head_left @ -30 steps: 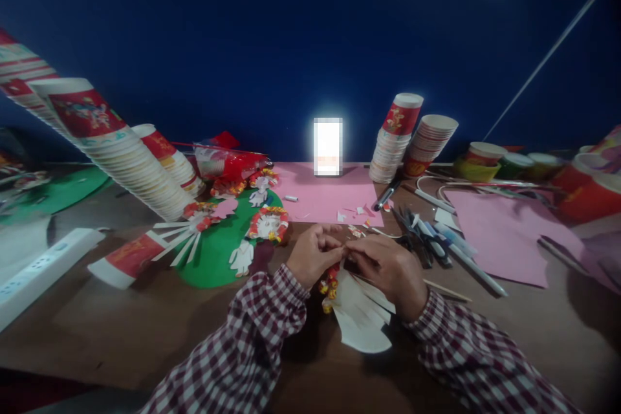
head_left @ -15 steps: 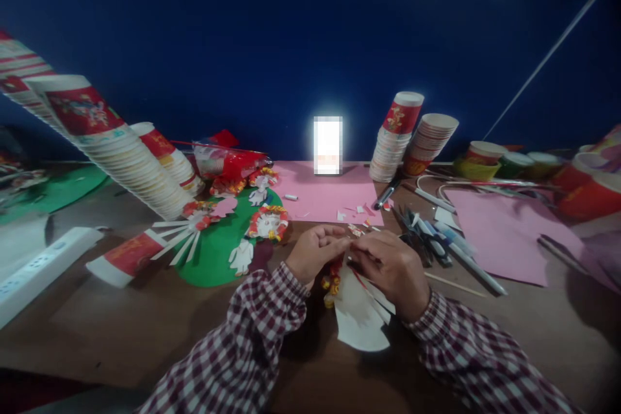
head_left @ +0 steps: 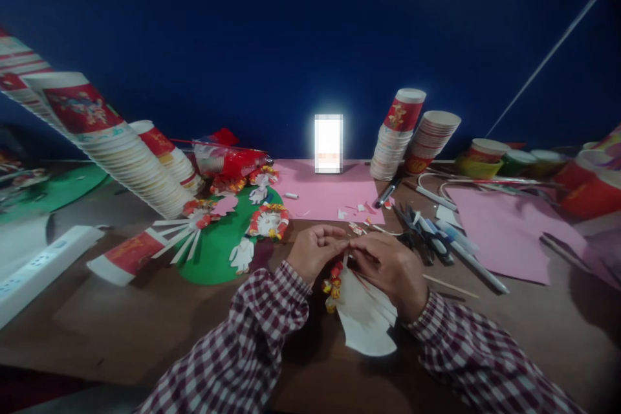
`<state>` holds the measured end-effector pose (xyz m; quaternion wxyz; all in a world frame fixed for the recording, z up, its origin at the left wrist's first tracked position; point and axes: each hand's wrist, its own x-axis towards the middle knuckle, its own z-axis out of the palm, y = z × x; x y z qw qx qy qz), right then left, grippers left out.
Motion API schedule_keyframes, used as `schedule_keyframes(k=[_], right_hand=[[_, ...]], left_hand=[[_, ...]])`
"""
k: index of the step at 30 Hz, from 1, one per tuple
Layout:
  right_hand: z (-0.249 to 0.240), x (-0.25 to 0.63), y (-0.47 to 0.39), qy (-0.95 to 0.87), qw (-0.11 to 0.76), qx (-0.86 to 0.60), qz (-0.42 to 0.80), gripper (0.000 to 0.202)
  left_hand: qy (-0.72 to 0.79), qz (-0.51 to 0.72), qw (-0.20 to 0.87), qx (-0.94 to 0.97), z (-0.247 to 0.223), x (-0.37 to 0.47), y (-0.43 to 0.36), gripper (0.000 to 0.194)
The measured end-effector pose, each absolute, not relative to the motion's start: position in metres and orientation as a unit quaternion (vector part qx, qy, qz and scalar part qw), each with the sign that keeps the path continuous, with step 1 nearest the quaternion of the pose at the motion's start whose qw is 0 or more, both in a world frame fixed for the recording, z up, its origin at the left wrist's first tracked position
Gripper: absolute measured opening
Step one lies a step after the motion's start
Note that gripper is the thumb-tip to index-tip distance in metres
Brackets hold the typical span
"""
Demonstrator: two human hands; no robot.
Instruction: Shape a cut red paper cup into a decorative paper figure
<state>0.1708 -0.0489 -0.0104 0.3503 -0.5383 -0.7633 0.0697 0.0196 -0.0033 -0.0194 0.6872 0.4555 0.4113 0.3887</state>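
Cut paper point(head_left: 366, 320) hangs toward six o'clock from the fingertips; left hand point(head_left: 313, 252) and right hand point(head_left: 398, 265) pinch its strip close together, likely for fine control.

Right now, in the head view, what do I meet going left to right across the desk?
White power strip, toppled red-and-white cup, white figure cutout, left hand, right hand, blue-capped marker, dark pen on the right.
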Motion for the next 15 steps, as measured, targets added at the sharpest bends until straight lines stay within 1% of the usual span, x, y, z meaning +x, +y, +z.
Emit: schedule_keyframes(k=[6, 15], right_hand=[[-0.0132, 0.1714, -0.0492, -0.753, 0.338, -0.564, 0.028, 0.020], [-0.0087, 0.1715, -0.0490, -0.766, 0.330, -0.551, 0.037, 0.016]], left_hand=[[0.422, 0.396, 0.676, 0.456, -0.0222, 0.0210, -0.0023, 0.034], [0.427, 0.388, 0.661, 0.479, -0.0209, 0.0193, -0.0030, 0.036]])
